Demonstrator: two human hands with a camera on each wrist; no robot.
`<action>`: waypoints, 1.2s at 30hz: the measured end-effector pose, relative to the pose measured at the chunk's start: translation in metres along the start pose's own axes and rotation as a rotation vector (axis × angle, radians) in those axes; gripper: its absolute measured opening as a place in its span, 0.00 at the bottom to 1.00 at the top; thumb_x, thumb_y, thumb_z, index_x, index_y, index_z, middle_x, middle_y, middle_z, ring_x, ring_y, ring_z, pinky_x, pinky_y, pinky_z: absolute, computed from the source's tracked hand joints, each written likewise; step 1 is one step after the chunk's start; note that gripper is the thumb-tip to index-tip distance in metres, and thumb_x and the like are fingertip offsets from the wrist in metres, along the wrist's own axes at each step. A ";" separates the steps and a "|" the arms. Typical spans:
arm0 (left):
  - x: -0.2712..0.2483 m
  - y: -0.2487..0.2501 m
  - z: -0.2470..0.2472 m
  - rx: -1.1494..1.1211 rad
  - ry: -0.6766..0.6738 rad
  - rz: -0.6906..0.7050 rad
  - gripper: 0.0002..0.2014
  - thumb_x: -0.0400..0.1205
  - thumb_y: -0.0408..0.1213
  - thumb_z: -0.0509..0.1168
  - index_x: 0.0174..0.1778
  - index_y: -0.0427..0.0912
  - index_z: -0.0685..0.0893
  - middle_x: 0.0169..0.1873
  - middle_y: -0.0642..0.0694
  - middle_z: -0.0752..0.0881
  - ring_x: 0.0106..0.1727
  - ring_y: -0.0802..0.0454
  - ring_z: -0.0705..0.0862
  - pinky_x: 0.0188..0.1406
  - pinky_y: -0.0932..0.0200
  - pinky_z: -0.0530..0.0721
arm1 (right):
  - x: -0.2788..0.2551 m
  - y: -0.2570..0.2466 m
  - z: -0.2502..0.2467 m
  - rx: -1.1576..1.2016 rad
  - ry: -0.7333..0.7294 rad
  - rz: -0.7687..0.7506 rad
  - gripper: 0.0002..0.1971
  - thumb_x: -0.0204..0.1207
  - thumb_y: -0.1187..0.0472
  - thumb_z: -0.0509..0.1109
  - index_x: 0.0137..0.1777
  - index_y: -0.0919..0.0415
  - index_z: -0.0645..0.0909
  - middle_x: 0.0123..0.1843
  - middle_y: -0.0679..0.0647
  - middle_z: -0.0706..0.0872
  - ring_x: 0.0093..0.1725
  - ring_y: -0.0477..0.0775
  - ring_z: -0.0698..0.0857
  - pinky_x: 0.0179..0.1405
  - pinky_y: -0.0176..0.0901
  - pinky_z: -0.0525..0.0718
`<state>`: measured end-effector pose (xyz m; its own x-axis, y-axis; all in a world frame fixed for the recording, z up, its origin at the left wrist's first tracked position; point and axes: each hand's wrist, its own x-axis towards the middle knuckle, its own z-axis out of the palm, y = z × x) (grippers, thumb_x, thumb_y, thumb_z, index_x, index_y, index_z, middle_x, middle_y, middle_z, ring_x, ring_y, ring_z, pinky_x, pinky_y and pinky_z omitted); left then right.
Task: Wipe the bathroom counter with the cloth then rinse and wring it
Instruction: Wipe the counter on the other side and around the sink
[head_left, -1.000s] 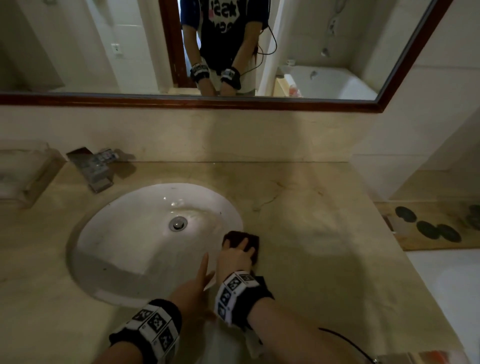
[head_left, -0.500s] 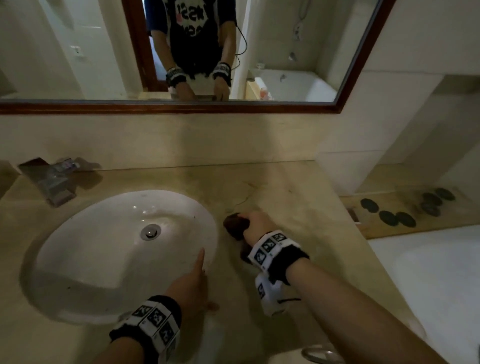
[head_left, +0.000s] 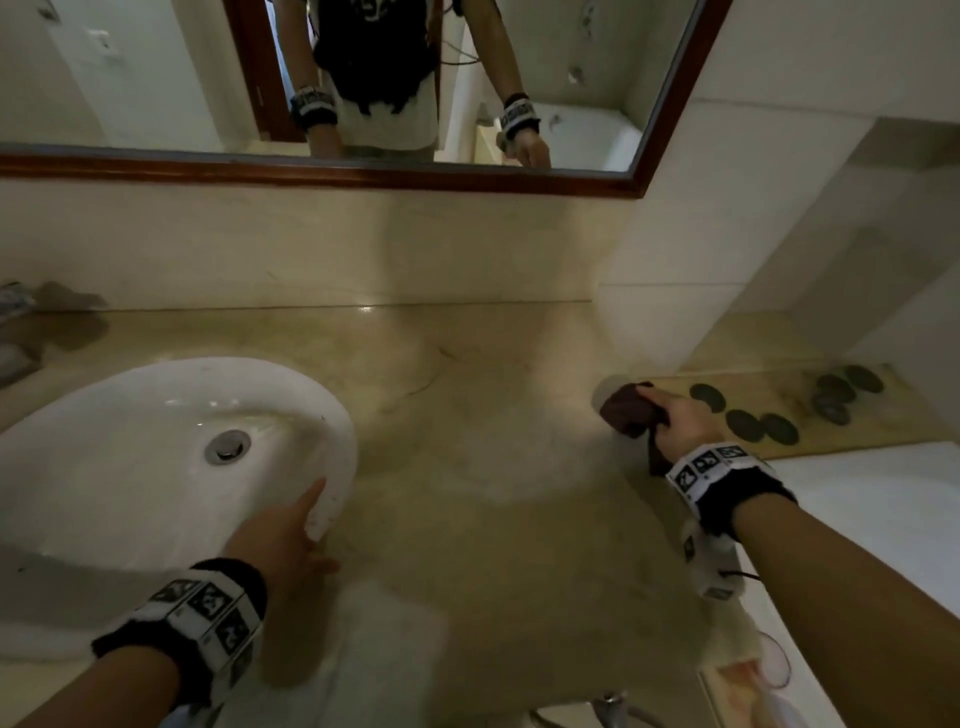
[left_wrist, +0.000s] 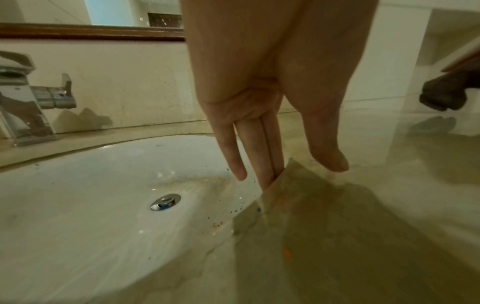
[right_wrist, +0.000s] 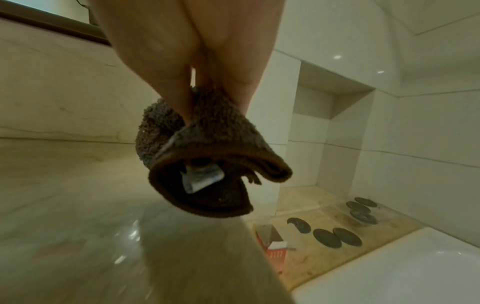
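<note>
A dark brown cloth (head_left: 629, 413) is bunched in my right hand (head_left: 675, 415) at the far right edge of the beige stone counter (head_left: 493, 441). In the right wrist view the cloth (right_wrist: 207, 156) hangs folded from my fingers (right_wrist: 171, 102), a white label showing inside the fold, just above the counter (right_wrist: 78, 205). My left hand (head_left: 283, 535) rests with straight fingers on the right rim of the white sink (head_left: 156, 415). The left wrist view shows those fingers (left_wrist: 233, 160) pointing down over the basin edge (left_wrist: 103, 205), holding nothing.
A chrome tap (left_wrist: 23, 107) stands at the back left of the sink, the drain (head_left: 227, 447) in its middle. A framed mirror (head_left: 363, 171) runs along the back wall. Right of the counter lie a lower ledge with dark round stones (head_left: 758, 426) and a white bathtub (head_left: 883, 519).
My right hand has carried the cloth from the sink's right rim across the counter to its far right edge. The left hand has stayed on the sink rim; my view has turned right.
</note>
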<state>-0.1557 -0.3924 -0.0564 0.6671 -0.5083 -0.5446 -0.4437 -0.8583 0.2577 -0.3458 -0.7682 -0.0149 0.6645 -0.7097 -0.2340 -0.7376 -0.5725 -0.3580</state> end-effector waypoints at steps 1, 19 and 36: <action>0.001 0.000 0.001 0.026 0.015 -0.004 0.45 0.78 0.46 0.68 0.83 0.50 0.45 0.74 0.41 0.73 0.72 0.45 0.75 0.71 0.57 0.71 | 0.007 0.001 -0.004 0.004 0.018 -0.022 0.24 0.79 0.65 0.57 0.77 0.60 0.70 0.76 0.65 0.74 0.75 0.65 0.74 0.76 0.46 0.67; 0.021 0.015 -0.007 0.209 -0.114 0.028 0.46 0.77 0.34 0.69 0.78 0.70 0.45 0.49 0.47 0.87 0.52 0.51 0.86 0.57 0.62 0.82 | 0.079 0.020 0.022 -0.237 -0.275 -0.237 0.30 0.79 0.68 0.63 0.79 0.48 0.64 0.85 0.55 0.55 0.84 0.60 0.56 0.84 0.40 0.42; 0.010 -0.011 0.002 -0.035 -0.064 0.071 0.32 0.78 0.34 0.68 0.77 0.56 0.67 0.56 0.48 0.85 0.55 0.53 0.82 0.64 0.60 0.77 | -0.047 0.012 0.054 -0.280 -0.390 -0.157 0.42 0.74 0.78 0.56 0.82 0.42 0.53 0.86 0.48 0.49 0.85 0.53 0.50 0.82 0.45 0.52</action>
<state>-0.1452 -0.3876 -0.0662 0.5948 -0.5634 -0.5734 -0.4666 -0.8228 0.3244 -0.3788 -0.7198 -0.0566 0.7261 -0.4300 -0.5365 -0.5932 -0.7864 -0.1725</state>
